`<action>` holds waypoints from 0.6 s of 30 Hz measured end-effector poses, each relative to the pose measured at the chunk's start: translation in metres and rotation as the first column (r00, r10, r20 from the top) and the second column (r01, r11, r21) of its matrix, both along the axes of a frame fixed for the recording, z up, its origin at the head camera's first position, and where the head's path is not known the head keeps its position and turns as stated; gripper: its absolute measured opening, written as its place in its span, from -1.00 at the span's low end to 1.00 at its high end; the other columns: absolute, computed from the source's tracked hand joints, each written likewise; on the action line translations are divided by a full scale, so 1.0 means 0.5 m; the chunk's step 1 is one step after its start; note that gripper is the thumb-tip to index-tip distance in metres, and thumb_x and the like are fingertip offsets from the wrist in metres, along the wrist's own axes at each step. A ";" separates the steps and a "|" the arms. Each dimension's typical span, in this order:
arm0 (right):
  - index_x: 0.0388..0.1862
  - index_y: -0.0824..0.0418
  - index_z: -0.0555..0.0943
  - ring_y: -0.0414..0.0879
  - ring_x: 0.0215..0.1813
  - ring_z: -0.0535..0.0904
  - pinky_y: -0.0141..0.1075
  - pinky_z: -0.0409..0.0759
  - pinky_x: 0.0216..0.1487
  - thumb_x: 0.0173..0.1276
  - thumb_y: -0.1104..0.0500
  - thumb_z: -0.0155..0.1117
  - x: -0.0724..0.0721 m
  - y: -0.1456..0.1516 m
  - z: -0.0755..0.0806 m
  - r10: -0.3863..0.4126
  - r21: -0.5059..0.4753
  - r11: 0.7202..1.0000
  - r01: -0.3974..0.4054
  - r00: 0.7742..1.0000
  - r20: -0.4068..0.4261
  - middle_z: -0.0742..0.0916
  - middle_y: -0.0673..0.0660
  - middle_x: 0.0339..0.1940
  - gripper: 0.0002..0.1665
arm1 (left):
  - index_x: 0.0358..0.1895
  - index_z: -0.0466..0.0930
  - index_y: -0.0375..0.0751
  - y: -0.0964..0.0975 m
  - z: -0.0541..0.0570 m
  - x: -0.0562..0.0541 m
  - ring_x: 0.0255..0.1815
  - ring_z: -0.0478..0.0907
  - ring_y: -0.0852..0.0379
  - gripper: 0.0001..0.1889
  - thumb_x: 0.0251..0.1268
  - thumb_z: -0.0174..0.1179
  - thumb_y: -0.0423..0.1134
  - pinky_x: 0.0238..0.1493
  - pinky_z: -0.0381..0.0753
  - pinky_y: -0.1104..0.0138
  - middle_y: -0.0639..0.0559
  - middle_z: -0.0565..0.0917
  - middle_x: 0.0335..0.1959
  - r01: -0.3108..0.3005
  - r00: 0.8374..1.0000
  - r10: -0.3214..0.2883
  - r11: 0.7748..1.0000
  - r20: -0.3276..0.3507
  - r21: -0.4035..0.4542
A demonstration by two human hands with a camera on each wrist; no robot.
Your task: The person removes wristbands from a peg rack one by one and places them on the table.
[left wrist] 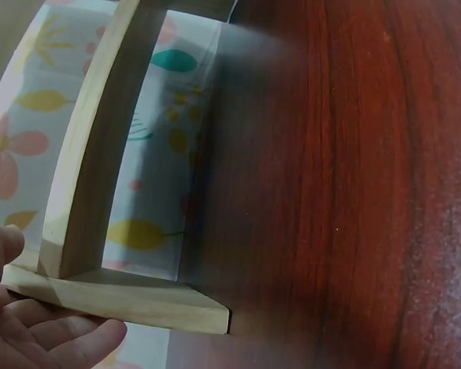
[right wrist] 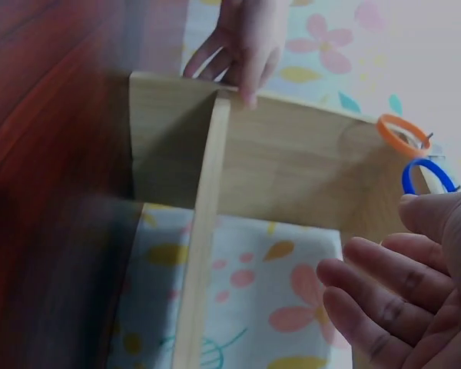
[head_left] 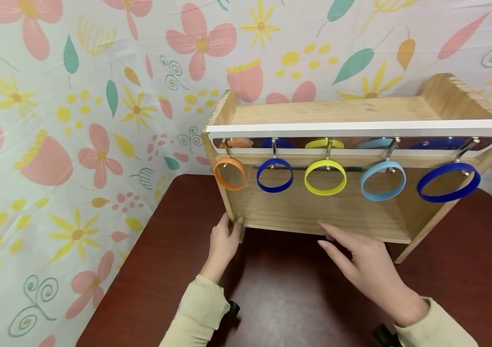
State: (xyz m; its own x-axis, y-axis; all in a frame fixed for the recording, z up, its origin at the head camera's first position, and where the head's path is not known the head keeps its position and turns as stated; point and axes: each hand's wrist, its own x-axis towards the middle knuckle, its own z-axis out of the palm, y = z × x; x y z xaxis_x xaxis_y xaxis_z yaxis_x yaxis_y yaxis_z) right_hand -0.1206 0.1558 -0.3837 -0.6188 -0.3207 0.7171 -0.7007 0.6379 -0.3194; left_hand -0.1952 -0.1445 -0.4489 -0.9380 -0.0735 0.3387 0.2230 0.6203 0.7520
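Note:
A wooden shelf (head_left: 285, 212) stands on the table. My left hand (head_left: 224, 243) grips the lower part of its left side panel (left wrist: 161, 306), thumb on the inner face and fingers along the outer one. In front of the lower board, my right hand (head_left: 369, 260) hovers with relaxed fingers and holds nothing. Along the shelf's top front runs a white-edged hook rail (head_left: 359, 127). Hanging from its metal hooks are an orange ring (head_left: 232, 188), a blue ring (head_left: 275, 191), a yellow ring (head_left: 326, 193), a light blue ring (head_left: 380, 198) and a larger dark blue ring (head_left: 441, 198).
The dark red wooden table (head_left: 280, 308) extends in front of the shelf and to both sides. Behind it hangs a flower-patterned cloth (head_left: 111, 231), which also covers the left side. The shelf's raised right end (head_left: 458, 96) rises above its top board.

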 end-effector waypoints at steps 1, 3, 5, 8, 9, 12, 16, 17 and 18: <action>0.17 0.17 0.64 -0.24 -0.39 0.64 -0.43 0.50 -0.35 0.15 0.27 0.45 -0.003 -0.005 0.003 0.003 -0.006 1.000 -0.003 1.000 0.006 0.77 0.08 -0.10 -0.46 | -0.04 0.57 -0.16 0.000 0.001 -0.002 -0.63 0.51 0.21 -0.77 0.46 0.12 -0.09 -0.48 0.49 0.26 0.01 0.64 -0.53 -0.004 1.000 0.004 1.000 0.000 0.002; 0.17 0.17 0.63 -0.27 -0.42 0.63 -0.44 0.48 -0.38 0.17 0.27 0.45 -0.008 -0.015 0.009 0.007 -0.013 1.000 -0.007 1.000 0.017 0.78 0.07 -0.12 -0.47 | -0.08 0.58 -0.16 0.000 0.002 -0.003 -0.69 0.50 0.22 -0.78 0.46 0.12 -0.09 -0.55 0.47 0.29 -0.01 0.63 -0.59 -0.003 1.000 0.003 1.000 0.005 0.016; 0.17 0.16 0.63 -0.28 -0.41 0.62 -0.47 0.45 -0.40 0.18 0.26 0.44 -0.013 -0.024 0.016 0.013 -0.020 1.000 -0.013 0.999 0.039 0.78 0.06 -0.12 -0.48 | -0.10 0.58 -0.16 0.000 0.004 -0.005 -0.72 0.52 0.21 -0.79 0.46 0.13 -0.09 -0.59 0.46 0.31 -0.02 0.63 -0.62 0.001 1.000 -0.001 1.000 0.014 0.028; 0.18 0.15 0.63 -0.24 -0.26 0.68 -0.47 0.45 -0.39 0.22 0.24 0.43 -0.021 -0.039 0.026 0.020 -0.023 1.000 -0.018 0.996 0.083 0.78 0.02 -0.14 -0.50 | -0.13 0.59 -0.16 -0.001 0.006 -0.008 -0.72 0.54 0.18 -0.79 0.46 0.13 -0.09 -0.60 0.47 0.32 -0.05 0.65 -0.60 0.000 1.000 0.000 1.000 0.019 0.025; 0.18 0.14 0.63 -0.24 -0.26 0.68 -0.47 0.44 -0.41 0.24 0.23 0.42 -0.023 -0.043 0.029 0.024 -0.026 0.999 -0.022 0.995 0.101 0.78 0.01 -0.14 -0.51 | -0.14 0.59 -0.15 0.000 0.006 -0.009 -0.72 0.54 0.18 -0.79 0.46 0.13 -0.08 -0.59 0.47 0.32 -0.05 0.65 -0.58 -0.006 1.000 0.005 1.000 0.019 0.018; 0.18 0.14 0.62 -0.26 -0.28 0.67 -0.45 0.45 -0.43 0.29 0.22 0.38 -0.030 -0.056 0.035 0.041 -0.036 0.999 -0.036 0.989 0.142 0.78 -0.01 -0.16 -0.55 | -0.17 0.61 -0.14 0.000 0.004 -0.012 -0.68 0.53 0.20 -0.80 0.45 0.14 -0.09 -0.54 0.50 0.29 -0.04 0.67 -0.53 -0.023 1.000 0.023 1.000 0.015 -0.006; 0.18 0.15 0.62 -0.22 -0.22 0.70 -0.30 0.62 -0.35 0.31 0.23 0.36 -0.037 -0.069 0.040 0.069 -0.056 0.997 -0.060 0.983 0.172 0.78 -0.01 -0.17 -0.56 | -0.20 0.62 -0.14 0.001 0.001 -0.016 -0.60 0.55 0.19 -0.81 0.43 0.16 -0.09 -0.46 0.53 0.25 0.01 0.68 -0.52 -0.047 0.999 0.047 0.998 0.002 -0.036; 0.18 0.15 0.62 -0.21 -0.21 0.70 -0.27 0.64 -0.33 0.32 0.23 0.36 -0.039 -0.072 0.042 0.077 -0.063 0.996 -0.066 0.981 0.179 0.78 -0.01 -0.17 -0.57 | -0.20 0.62 -0.14 0.001 0.001 -0.017 -0.59 0.56 0.18 -0.81 0.42 0.17 -0.09 -0.46 0.53 0.24 0.02 0.68 -0.52 -0.050 0.999 0.050 0.998 -0.003 -0.039; 0.18 0.15 0.62 -0.21 -0.20 0.70 -0.25 0.65 -0.31 0.32 0.24 0.35 -0.040 -0.073 0.043 0.082 -0.070 0.995 -0.070 0.979 0.186 0.78 -0.01 -0.16 -0.57 | -0.21 0.63 -0.14 0.002 0.001 -0.018 -0.58 0.56 0.18 -0.81 0.42 0.18 -0.09 -0.45 0.53 0.24 0.02 0.68 -0.52 -0.055 0.998 0.054 0.998 -0.008 -0.044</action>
State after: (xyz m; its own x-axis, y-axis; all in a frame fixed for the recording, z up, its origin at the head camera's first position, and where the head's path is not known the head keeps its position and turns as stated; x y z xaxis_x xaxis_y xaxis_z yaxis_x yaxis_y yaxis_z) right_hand -0.1407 0.1191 -0.3625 -0.7204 -0.3304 0.6098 -0.6699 0.5593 -0.4883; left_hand -0.2041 -0.1437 -0.4484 -0.9305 -0.1093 0.3495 0.1933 0.6639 0.7224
